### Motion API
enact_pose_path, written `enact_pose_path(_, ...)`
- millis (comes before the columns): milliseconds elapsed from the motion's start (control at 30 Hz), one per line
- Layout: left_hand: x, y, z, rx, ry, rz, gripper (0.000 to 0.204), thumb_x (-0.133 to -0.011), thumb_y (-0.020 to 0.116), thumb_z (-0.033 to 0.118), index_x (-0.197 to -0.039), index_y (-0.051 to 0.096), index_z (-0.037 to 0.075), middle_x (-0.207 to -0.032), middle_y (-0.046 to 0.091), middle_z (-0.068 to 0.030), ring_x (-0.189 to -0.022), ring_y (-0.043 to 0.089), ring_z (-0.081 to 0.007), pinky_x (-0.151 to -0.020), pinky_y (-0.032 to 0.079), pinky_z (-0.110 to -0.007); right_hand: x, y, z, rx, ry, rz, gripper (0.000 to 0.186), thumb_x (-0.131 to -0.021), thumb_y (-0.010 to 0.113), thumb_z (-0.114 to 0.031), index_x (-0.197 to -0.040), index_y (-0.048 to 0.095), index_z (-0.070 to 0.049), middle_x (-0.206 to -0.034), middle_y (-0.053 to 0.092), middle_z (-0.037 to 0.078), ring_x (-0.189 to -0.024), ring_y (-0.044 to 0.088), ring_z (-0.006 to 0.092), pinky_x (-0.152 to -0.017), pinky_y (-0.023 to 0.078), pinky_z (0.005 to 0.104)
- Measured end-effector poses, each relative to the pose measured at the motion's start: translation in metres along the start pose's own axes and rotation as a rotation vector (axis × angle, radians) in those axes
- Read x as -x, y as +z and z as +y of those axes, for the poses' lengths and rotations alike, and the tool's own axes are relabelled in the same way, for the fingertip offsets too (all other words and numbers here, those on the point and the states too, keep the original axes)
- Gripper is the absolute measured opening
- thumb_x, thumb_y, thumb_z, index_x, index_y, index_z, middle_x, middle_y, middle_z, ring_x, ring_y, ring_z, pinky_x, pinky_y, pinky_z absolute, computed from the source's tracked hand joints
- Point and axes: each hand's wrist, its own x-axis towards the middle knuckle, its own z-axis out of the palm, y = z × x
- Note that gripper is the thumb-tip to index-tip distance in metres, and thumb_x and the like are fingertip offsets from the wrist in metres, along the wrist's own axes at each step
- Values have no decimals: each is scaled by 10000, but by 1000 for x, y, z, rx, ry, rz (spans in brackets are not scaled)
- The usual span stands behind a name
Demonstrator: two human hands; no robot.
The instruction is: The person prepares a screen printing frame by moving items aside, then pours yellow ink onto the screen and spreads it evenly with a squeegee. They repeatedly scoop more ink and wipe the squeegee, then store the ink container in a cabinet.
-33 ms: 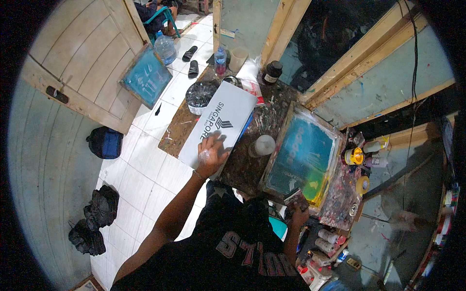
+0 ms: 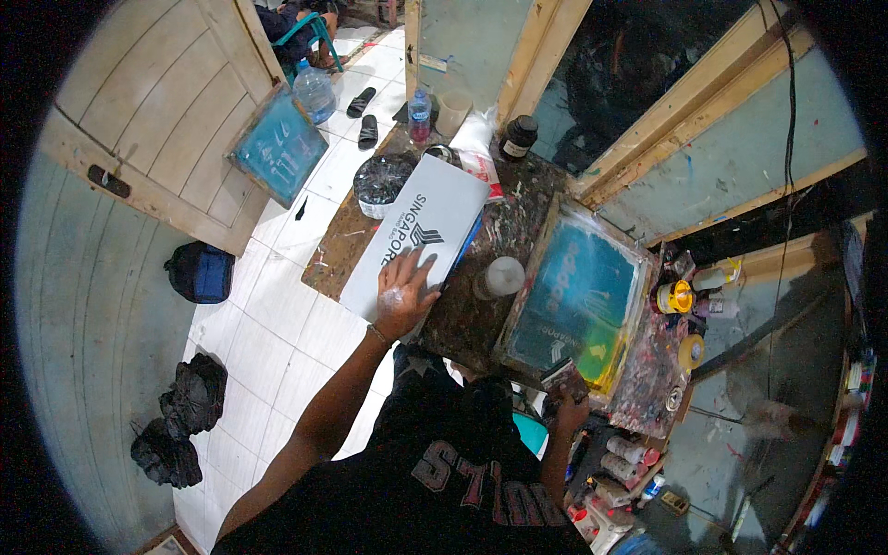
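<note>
My left hand [image 2: 400, 298] lies with fingers apart on the near end of a long white rectangular piece [image 2: 444, 199] with black printing. Whether that piece is a box or a stack of bags, I cannot tell. It slants across a dark, paint-stained table [image 2: 467, 326]. Lower right, my right hand [image 2: 568, 409] is closed around a dark flat tool with a straight edge, which looks like a squeegee [image 2: 561, 377]. Just beyond that tool, a screen-printing frame [image 2: 578, 296] rests on the table, its blue mesh smeared yellow-green near one corner. Between frame and white piece stands a whitish tub [image 2: 501, 277].
Toward the table's far end are a large tape roll [image 2: 382, 181], a bottle [image 2: 419, 116], a white bag [image 2: 476, 148] and a black jar [image 2: 520, 137]. Paint containers [image 2: 673, 298] crowd the right. Another blue screen [image 2: 277, 145] leans by the door; a person sits far back.
</note>
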Motion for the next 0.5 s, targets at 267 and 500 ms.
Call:
enact_pose_path(267, 6, 27, -4, -94, -66, -283, 732, -885, 594, 417, -1488, 305, 120, -1578, 212, -96, -1462, 103, -387, -1096, 54, -692, -18, 15, 51, -217, 88, 11, 484, -713, 789, -176, -1153, 663, -19, -1099, 684, 90, -946, 637, 221, -849, 502, 373)
enact_pose_path(500, 3, 22, 0, -277, -24, -377, 744, -922, 516, 469, -1513, 240, 112, -1591, 154, -132, -1465, 68, -390, -1102, 36, -683, -9, 14, 32, -299, 243, 8, 419, -772, 736, -54, -1179, 637, -39, -1095, 682, 105, -932, 656, 209, -805, 548, 351)
